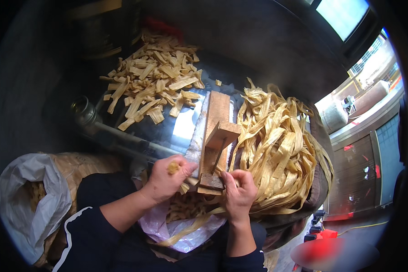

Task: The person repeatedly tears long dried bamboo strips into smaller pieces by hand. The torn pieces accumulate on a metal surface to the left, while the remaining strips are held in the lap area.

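Observation:
My left hand (168,175) is closed around a pale dried plant strip, left of a wooden jig (213,136) with an upright metal rod or blade (219,155). At the jig's right side, my right hand (239,187) pinches a long strip, whose tail (193,227) hangs toward my lap. The strip appears to run past the foot of the rod; part of it is hidden by wood and fingers. Long folded strips (278,139) lie heaped to the right. Short cut pieces (156,74) are piled at the back left.
The jig lies on a whitish cloth (194,146) over a glossy table (139,134). An open plastic bag (187,238) holding pieces is below my hands. A white-lined sack (54,200) stands at the left. Power plugs (316,224) and a gas cylinder (333,115) are at the right.

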Tool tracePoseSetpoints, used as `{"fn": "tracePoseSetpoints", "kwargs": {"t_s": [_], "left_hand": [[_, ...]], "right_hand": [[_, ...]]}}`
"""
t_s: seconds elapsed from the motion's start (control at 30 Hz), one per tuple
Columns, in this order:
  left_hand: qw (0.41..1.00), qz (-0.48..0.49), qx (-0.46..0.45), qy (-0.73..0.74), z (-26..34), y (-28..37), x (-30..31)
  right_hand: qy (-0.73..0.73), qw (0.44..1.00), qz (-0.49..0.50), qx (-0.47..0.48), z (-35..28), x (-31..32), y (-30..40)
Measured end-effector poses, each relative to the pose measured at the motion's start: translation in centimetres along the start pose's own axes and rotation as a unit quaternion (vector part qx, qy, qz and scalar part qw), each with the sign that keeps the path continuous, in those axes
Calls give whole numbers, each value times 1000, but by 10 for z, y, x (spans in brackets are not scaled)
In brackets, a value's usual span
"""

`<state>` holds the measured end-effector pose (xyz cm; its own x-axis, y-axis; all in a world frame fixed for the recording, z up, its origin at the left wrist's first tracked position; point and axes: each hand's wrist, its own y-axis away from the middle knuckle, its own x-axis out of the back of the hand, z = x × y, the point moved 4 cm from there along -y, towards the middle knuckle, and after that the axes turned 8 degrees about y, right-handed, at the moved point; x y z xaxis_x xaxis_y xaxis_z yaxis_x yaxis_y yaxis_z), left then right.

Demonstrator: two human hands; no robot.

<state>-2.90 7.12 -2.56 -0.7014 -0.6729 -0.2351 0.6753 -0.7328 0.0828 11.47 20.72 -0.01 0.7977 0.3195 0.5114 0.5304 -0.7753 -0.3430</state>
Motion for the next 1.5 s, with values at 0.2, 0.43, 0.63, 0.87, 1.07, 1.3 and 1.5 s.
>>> {"fn": "tracePoseSetpoints", "kwargs": {"t_s": [0.2,0.43,0.63,0.87,1.07,1.3,1.5], "left_hand": [[955,-40,-241,-168,58,24,-5],[964,-200,97,-148,13,53,-22],[761,-634,62,121,19,86,-44],[819,-306,-355,-330,65,47,-23],[793,-202,-478,-318,56,51,-28],[818,-99,-477,-305,64,55,-17],[921,-98,-340,-164,45,46,-17]], "right_hand": [[0,965,-33,262,-43,4,18],[-81,899,-155,401,-71,2,41],[53,922,-106,369,-59,30,17],[-186,903,-385,43,-36,-12,45],[-458,655,-514,-311,-26,-30,68],[-457,776,-279,-333,-25,-22,47],[-292,927,-214,-98,-37,-19,52]]}}
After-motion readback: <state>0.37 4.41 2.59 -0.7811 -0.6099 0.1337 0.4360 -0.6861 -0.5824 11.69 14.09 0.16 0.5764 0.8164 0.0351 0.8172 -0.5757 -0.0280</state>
